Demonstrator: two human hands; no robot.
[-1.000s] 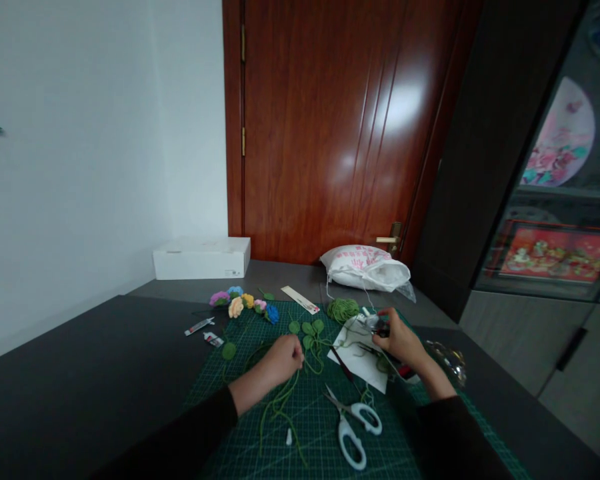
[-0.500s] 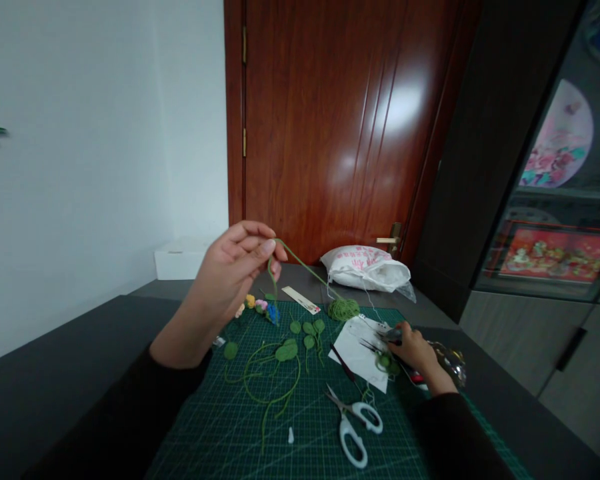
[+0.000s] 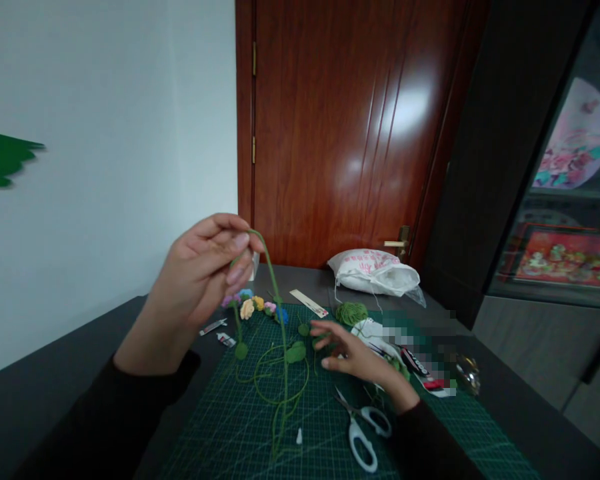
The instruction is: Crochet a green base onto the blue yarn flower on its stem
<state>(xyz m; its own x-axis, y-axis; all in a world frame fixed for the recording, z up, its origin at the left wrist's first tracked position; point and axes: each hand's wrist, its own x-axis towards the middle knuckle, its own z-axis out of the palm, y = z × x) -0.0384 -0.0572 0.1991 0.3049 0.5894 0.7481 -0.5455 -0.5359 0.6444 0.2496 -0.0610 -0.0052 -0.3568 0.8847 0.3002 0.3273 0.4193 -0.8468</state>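
Raised above the mat, my left hand [image 3: 190, 280] pinches a green yarn strand [image 3: 281, 313] between thumb and fingers. The strand arches over and hangs down to the cutting mat. My right hand [image 3: 363, 357] is open, fingers spread with nothing seen in them, and hovers over the small green leaves. It partly hides them. A larger green leaf [image 3: 296, 351] and loops of green stem lie left of it. White-handled scissors [image 3: 352, 409] rest below the right hand. Farther back sits a ball of green yarn [image 3: 351, 313].
Crocheted flowers [image 3: 247, 309] and small tubes [image 3: 226, 339] lie behind the left hand. A pale printed strip [image 3: 307, 302], a white cone-shaped piece [image 3: 299, 437] and white paper [image 3: 370, 329] lie on the green cutting mat [image 3: 215, 427]. A white bag [image 3: 363, 267] stands by the door [image 3: 320, 133].
My right hand has left the dark tool at the right and moved left, opening. The strand, earlier stretched toward the yarn ball, now hangs from my left hand. The view has turned slightly left.
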